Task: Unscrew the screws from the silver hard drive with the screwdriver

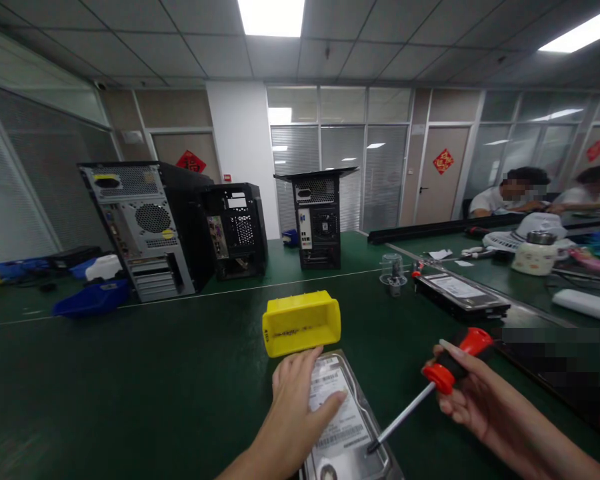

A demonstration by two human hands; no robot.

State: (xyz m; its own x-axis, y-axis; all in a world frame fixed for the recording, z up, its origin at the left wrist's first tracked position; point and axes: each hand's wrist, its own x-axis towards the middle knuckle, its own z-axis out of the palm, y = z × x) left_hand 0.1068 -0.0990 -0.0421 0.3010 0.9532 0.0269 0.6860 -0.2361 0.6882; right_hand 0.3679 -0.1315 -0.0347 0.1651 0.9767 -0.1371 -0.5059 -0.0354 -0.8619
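A hard drive with a white label lies on the green bench, close in front of me. My left hand grips it, thumb across the label and fingers along its left side and far end. In my right hand is a screwdriver with a red and black handle, gripped by the fingers. Its shaft slants down to the left, and the dark tip meets the drive's top near the lower right edge. Just beyond the drive, a yellow plastic bin holds some small dark bits that I cannot make out.
Computer cases stand at the back left, another case mid-back. A blue bin sits at left. On the right are a clear plastic holder, a second hard drive and a jar. Two people sit at the far right.
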